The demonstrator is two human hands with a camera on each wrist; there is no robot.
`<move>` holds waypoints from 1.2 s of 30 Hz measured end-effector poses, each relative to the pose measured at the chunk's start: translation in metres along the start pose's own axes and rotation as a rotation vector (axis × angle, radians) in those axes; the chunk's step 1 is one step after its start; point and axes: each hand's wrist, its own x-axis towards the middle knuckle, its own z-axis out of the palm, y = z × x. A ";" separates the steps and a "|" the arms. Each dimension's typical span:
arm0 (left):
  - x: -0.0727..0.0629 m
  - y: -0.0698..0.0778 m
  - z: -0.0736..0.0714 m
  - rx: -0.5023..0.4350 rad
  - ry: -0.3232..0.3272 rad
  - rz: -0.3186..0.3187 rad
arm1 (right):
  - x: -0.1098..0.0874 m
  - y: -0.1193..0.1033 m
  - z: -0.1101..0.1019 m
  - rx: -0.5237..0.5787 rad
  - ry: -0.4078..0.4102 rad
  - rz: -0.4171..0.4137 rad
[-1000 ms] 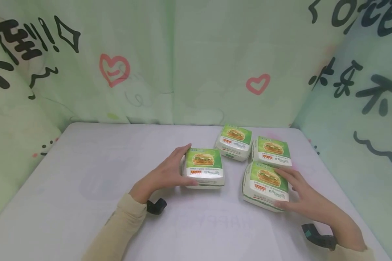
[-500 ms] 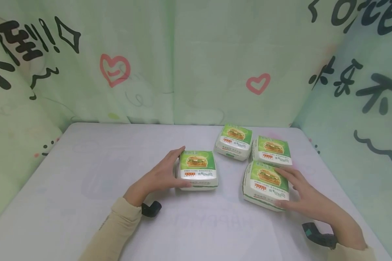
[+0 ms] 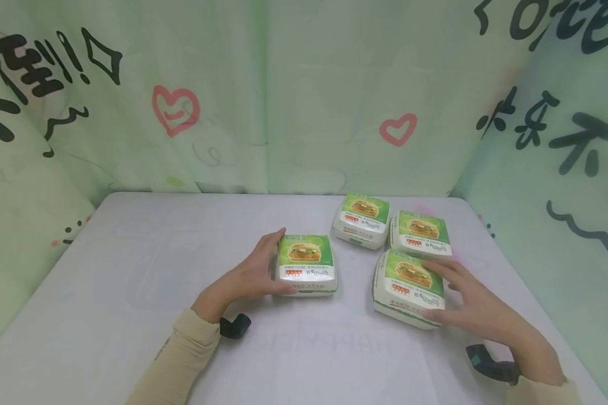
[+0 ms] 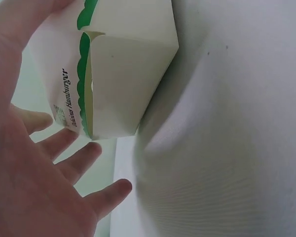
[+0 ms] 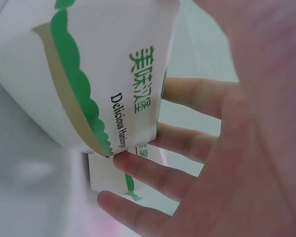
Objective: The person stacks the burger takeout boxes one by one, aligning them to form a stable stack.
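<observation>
Two green-and-white paper hamburger boxes are between fingers and thumb on the table. My left hand holds the left hamburger box by its left side, thumb at the front and index finger at the back corner. In the left wrist view the other fingers of that hand are spread beside the box. My right hand holds the front right hamburger box at its right side, thumb near the front corner, fingers along the back. In the right wrist view its fingertips lie right at the edge of the box.
Two more hamburger boxes stand farther back, one at the rear and one at the right, close behind the front right box. A white-covered table lies under everything. Green printed curtains enclose the back and sides.
My left hand has drawn the left hamburger box a short way left and slightly nearer, then paused. The right hand and its box have hardly moved.
</observation>
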 end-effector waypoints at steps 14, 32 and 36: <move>-0.002 0.003 -0.007 0.031 0.068 0.085 | 0.005 -0.015 -0.006 0.027 0.032 -0.050; -0.002 0.003 -0.002 0.015 0.072 0.056 | 0.027 -0.047 -0.009 0.012 0.087 -0.133; -0.002 0.003 -0.002 0.020 0.070 0.040 | 0.034 -0.055 -0.009 0.016 0.082 -0.145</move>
